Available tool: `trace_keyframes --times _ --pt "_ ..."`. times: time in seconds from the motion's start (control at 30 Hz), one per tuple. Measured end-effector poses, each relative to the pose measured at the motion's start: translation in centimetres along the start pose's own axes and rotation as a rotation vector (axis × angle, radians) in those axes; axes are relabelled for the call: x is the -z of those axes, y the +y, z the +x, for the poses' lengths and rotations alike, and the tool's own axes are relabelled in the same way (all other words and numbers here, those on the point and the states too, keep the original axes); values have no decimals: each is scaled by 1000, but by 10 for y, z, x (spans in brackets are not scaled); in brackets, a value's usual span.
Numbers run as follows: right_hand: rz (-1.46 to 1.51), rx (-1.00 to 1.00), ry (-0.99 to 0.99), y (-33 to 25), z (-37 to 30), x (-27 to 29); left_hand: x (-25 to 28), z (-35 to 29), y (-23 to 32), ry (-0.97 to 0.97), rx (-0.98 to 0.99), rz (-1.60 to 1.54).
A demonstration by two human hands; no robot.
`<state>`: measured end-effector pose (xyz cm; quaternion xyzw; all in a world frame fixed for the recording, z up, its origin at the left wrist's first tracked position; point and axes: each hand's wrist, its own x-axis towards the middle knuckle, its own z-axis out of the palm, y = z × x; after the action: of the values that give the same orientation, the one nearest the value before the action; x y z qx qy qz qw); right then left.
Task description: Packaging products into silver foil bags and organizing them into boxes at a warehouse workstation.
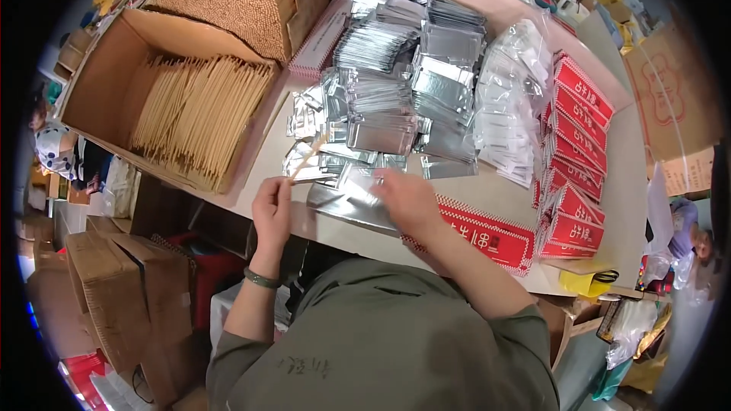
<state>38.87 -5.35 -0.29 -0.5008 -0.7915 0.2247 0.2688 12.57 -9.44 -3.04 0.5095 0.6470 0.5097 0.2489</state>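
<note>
My left hand (272, 209) is closed around the lower end of a thin wooden stick (311, 155), which slants up and to the right over the silver foil packets. To its right, my right hand (410, 199) reaches over the near edge of the packets. Its fingertips are blurred near a shiny foil packet (356, 181), and I cannot see whether they grip it. Stacks of silver foil packets (381, 91) spread across the middle of the table. Below the hands, a shiny metallic plate (346, 207) lies along the table's front edge.
An open cardboard box (95, 103) of wooden sticks stands at left, with a second stick-filled box (304, 0) behind it. Clear plastic packets (506, 99) lie right of the foil stacks. Red printed packs (575, 171) pile at far right; a flat red pack (491, 237) lies in front.
</note>
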Motion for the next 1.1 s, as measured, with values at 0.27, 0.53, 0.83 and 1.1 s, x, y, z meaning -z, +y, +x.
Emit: trace_keyframes --times 0.27,0.53,0.83,1.1 --pt "-56 126 4 -7 -51 39 14 20 16 -592 223 -252" --pt "-128 182 -128 4 -59 29 -78 -13 47 -719 -536 92" --pt "-203 225 -104 11 -77 30 -79 -54 54 -359 77 229" --pt "-154 253 -106 -9 -70 51 -59 -39 56 -522 -678 366"
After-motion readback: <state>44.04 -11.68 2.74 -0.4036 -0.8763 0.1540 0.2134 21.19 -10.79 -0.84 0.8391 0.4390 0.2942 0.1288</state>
